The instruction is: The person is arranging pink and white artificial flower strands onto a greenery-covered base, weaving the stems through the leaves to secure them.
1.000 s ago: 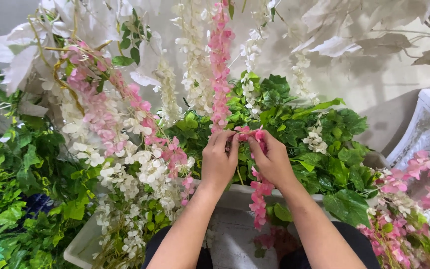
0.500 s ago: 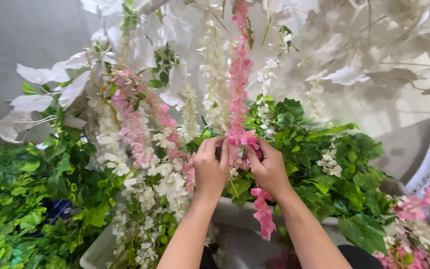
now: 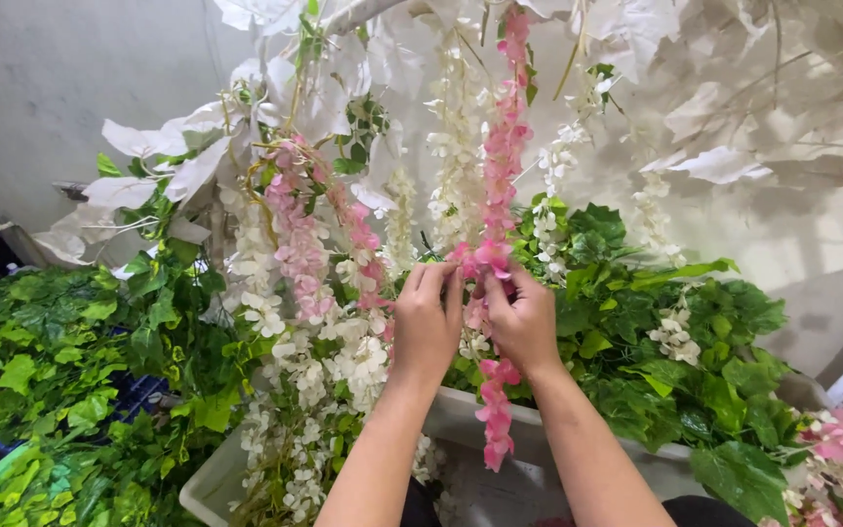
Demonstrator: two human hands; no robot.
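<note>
Pink hanging flower garland (image 3: 500, 166): my left hand (image 3: 425, 322) and right hand (image 3: 519, 317) both pinch it mid-strand. Behind: white flower strands (image 3: 456, 146), green leaves (image 3: 665, 351), white tub (image 3: 461, 415).

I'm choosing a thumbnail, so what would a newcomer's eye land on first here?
The long pink flower strand hanging down the centre, pinched by the left hand and right hand at mid-frame. Around it hang white flower strands, with green leaves banked low on both sides.
</note>
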